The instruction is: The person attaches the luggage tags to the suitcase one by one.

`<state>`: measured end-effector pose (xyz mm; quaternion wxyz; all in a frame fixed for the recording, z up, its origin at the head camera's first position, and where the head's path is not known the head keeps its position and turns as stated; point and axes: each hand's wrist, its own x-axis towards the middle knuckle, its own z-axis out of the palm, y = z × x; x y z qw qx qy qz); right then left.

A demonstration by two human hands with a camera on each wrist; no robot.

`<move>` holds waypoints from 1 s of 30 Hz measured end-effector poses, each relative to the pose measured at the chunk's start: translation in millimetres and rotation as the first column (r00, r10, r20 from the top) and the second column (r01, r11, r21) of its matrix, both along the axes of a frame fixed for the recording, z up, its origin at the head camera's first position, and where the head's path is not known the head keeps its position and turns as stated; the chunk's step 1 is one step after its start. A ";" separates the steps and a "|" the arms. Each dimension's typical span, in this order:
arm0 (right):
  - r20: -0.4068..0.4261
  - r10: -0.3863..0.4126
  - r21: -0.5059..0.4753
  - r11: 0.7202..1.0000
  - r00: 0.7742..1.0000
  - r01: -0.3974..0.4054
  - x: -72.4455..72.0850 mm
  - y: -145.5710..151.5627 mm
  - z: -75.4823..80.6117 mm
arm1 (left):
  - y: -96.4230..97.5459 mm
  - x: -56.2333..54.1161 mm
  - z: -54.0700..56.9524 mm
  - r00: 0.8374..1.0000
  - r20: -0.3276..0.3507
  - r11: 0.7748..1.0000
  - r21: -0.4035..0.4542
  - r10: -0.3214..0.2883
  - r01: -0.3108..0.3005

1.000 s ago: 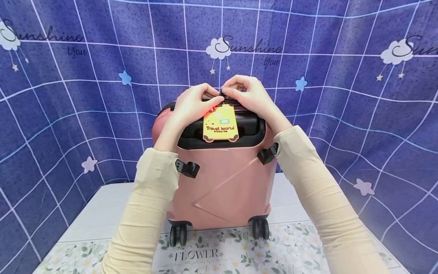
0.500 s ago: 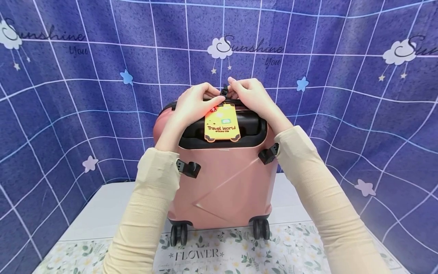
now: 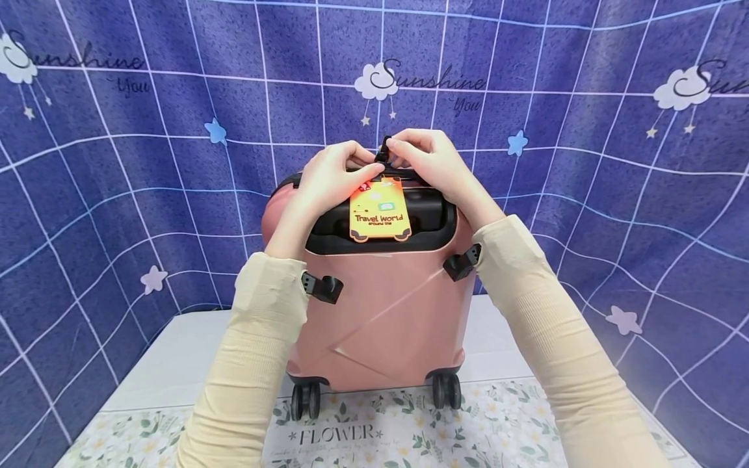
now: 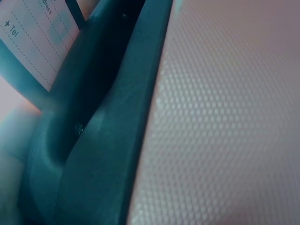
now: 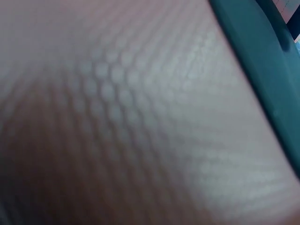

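A pink hard-shell suitcase [image 3: 380,312] stands upright, with a black recessed handle [image 3: 430,211] at its top. In front of the handle hangs a yellow luggage tag [image 3: 380,211] printed "Travel World". My left hand [image 3: 330,174] pinches the base of the tag's black strap [image 3: 383,151], thumb just above the tag. The strap's upper end sticks up, and my right hand [image 3: 432,161] pinches it between thumb and forefinger. The left wrist view shows the luggage tag's back [image 4: 40,44], with ruled lines and "Tel". Neither wrist view shows the fingertips clearly.
Under the suitcase wheels [image 3: 305,400] lies a floral mat [image 3: 480,422] on a white surface [image 3: 193,344]. A blue gridded curtain [image 3: 234,84] hangs close behind. In the right wrist view, the textured shell [image 5: 187,117] fills most of the frame, blurred.
My right hand let its fingers part around the strap, then moved slightly up and pinches it higher. More strap stands up between the hands. The left hand has barely moved.
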<state>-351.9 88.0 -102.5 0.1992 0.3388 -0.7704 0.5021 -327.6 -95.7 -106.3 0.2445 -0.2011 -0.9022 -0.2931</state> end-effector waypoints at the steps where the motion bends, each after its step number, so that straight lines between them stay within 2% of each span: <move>1: -0.002 -0.002 0.006 1.000 1.000 0.002 0.2 0.4 -0.2 | 0.1 0.2 0.1 1.000 0.001 1.000 -0.001 0.000 0.000; 8: -0.020 -0.016 0.051 0.999 1.000 0.017 1.0 2.3 -1.3 | 0.4 1.4 0.4 1.000 0.005 1.000 0.009 -0.003 0.003; 19: -0.049 -0.025 0.069 0.997 0.998 0.029 1.7 1.4 -1.8 | -0.1 1.3 -0.1 1.000 -0.001 1.000 0.025 -0.012 0.012; 30: -0.125 -0.059 0.108 0.992 0.990 0.072 -0.7 -1.5 -2.5 | -0.5 1.4 -0.2 0.999 0.000 0.997 0.071 -0.040 0.040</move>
